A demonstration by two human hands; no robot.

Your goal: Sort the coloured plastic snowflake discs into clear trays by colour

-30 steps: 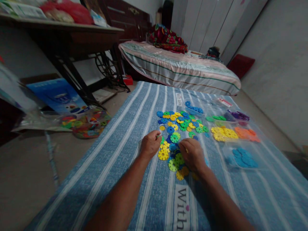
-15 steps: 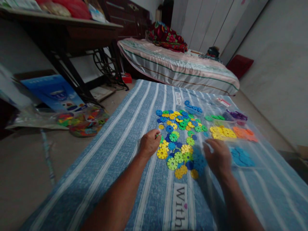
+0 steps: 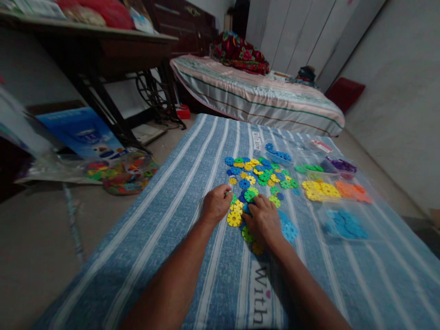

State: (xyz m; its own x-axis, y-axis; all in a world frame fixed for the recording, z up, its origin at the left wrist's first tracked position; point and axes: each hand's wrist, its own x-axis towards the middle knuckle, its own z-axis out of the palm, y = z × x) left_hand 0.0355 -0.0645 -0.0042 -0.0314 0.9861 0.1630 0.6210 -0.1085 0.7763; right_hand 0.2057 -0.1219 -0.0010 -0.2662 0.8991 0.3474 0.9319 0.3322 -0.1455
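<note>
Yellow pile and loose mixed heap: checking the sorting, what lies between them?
In the head view, bare striped cloth separates mixed heap from yellow pile.

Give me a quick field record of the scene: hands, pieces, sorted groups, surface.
left hand: fist closed at the pile's left edge, seemingly around a green piece
right hand: palm down on the mixed disc pile
sorted groups: yellow discs, orange discs, blue discs, each in clear bags
surface: blue striped sheet
</note>
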